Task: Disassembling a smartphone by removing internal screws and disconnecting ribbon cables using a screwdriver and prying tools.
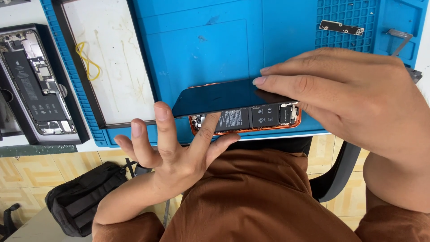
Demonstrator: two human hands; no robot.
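Note:
An orange-framed phone [251, 118] lies opened at the near edge of the blue work mat [210, 49], its black battery and circuit parts showing. Its dark screen panel [215, 96] is tilted up over the body. My right hand [349, 98] comes from the right and its fingertips rest on the panel's right end, holding it. My left hand [174, 143] is spread open below, with a finger reaching up against the phone's near edge under the lifted panel.
A second opened phone [36, 80] lies in a dark tray at the left. A white pad with a black rim and a yellow rubber band [87, 60] sits on the mat. A small circuit strip [341, 28] and metal tweezers [401, 40] lie far right. A black backpack [85, 195] is on the floor.

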